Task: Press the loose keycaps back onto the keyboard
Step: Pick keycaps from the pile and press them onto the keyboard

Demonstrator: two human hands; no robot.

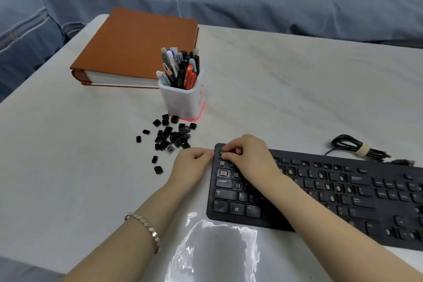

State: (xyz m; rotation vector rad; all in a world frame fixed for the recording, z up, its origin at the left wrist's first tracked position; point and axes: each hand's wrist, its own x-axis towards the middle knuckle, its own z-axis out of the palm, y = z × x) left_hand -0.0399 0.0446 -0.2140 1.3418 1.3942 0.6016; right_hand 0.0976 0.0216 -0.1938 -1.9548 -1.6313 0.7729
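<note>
**Both hands at kbd's upper-left corner**

We see the black keyboard [320,194] lying across the lower right of the frame on the white table [274,75], w/ several bare sockets showing among its keys. The right hand [249,155] sits over its upper-left corner, fingers curled, tips down on the top row. They hide the spot, so we can't tell whether they pinch a keycap or just press. The left hand [192,165], approx. center frame, rests on the table, loosely curled and holding nothing we can see, its fingertips touching the kbd's left edge. The loose keycaps [172,137] lie scattered left of center, just below a white pen holder [183,98]. An orange binder [137,46] lies upper left; a bundled cable [357,146] sits above the kbd at right.
</note>
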